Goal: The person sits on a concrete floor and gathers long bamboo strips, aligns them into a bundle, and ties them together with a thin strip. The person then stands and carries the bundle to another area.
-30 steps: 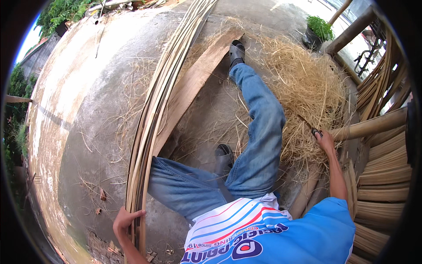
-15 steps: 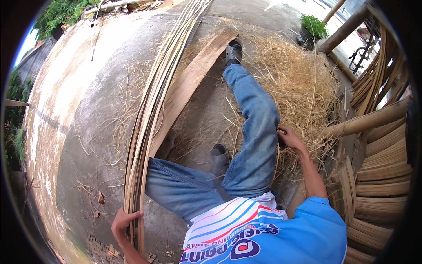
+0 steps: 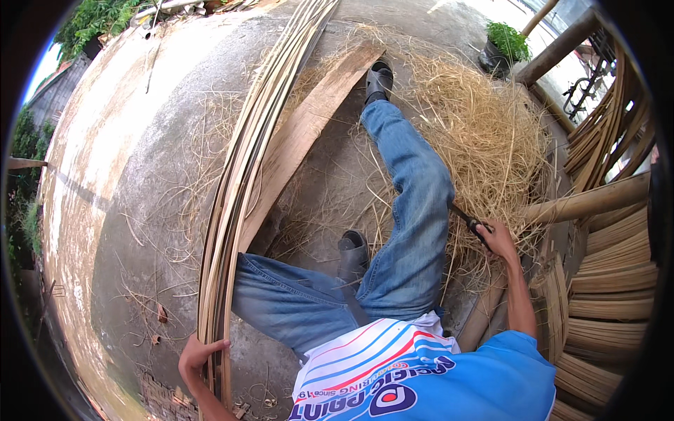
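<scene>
My left hand [image 3: 199,352] is closed round the near end of a bundle of long, thin bamboo strips [image 3: 242,175]. The strips run up past my bent left leg to the far edge of the view. Beside my right knee, my right hand [image 3: 497,237] grips a dark, slim knife-like tool [image 3: 469,220]. Its far tip is hidden by my jeans, so its exact kind is unclear. Between the strips and my outstretched right leg lies a long wooden plank [image 3: 309,121] on the ground.
A large heap of pale shavings [image 3: 484,133] covers the ground right of my leg. Stacked strip bundles [image 3: 607,302] and a bamboo pole [image 3: 597,196] stand at the right. A potted plant [image 3: 502,49] sits at the far right; loose shavings litter the concrete.
My right hand has drawn back from beside the knee, toward me and to the right, bringing the dark tool into sight. My left hand stays on the strips.
</scene>
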